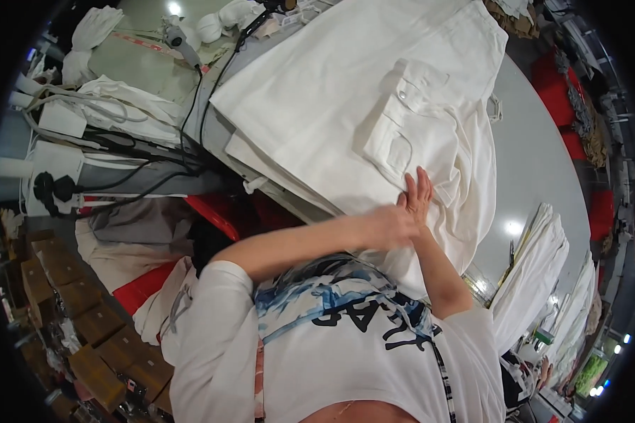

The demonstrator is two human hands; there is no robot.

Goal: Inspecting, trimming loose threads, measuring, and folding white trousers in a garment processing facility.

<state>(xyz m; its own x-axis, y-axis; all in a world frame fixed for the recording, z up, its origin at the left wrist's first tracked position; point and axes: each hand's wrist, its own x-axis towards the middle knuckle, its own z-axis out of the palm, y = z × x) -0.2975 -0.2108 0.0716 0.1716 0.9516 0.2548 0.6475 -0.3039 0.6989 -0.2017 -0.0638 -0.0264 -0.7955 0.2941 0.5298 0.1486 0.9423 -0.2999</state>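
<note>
White trousers point(360, 106) lie spread over the table, with a legs part reaching to the far side. The folded-over waist end point(416, 81) shows a button and a curved pocket opening. My right hand point(418, 197) rests on the white cloth just below the pocket, its fingers stretched out and somewhat apart. Crossing in front of the right wrist is my left hand point(388, 227), smeared by motion, so its fingers cannot be made out. Loose folds of the trousers bunch to the right of my hands.
The grey table point(543, 148) curves along the right. Black cables point(183, 134) run at the left near a grey handheld tool point(182, 46). More white garments point(533, 275) hang or lie at the right edge. Cardboard boxes point(99, 366) stand at the lower left.
</note>
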